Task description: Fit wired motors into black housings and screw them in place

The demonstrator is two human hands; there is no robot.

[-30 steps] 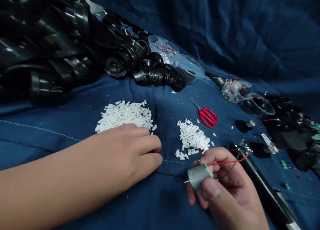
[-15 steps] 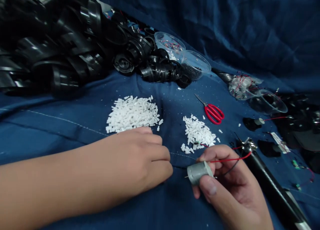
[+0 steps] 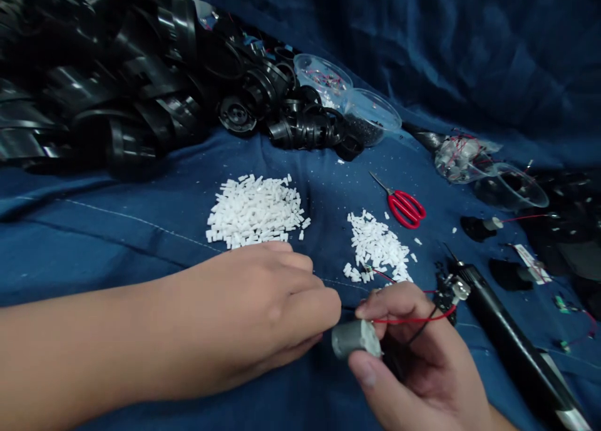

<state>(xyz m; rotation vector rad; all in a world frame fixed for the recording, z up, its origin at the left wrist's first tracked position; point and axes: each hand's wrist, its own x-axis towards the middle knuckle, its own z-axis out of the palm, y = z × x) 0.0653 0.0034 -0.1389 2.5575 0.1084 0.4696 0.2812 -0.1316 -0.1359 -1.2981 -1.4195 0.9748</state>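
My right hand point(image 3: 413, 356) grips a small silver-grey electric motor point(image 3: 352, 339) between thumb and fingers. Red and black wires run from its end to a small clear and metallic part point(image 3: 460, 288) at the right. Just left of the motor is my left hand point(image 3: 282, 299), back upward and fingers curled closed. Whatever its fingertips hold, if anything, is hidden beneath them. Beyond that hand lies a large pile of small white plastic pieces point(image 3: 256, 212). A smaller pile of white pieces point(image 3: 378, 246) lies beyond my right hand, with a thin wired component at its edge.
Red-handled scissors point(image 3: 406, 208) lie past the smaller pile. A black cylindrical tool point(image 3: 511, 337) lies at right. Black plastic housings point(image 3: 141, 87) are heaped at the far left. Clear round containers point(image 3: 373, 111) with small parts stand at the back, all on blue cloth point(image 3: 154, 193).
My right hand has brought the motor left and slightly down. My left hand has shifted right, so the hands are closer together. The view has moved a little.
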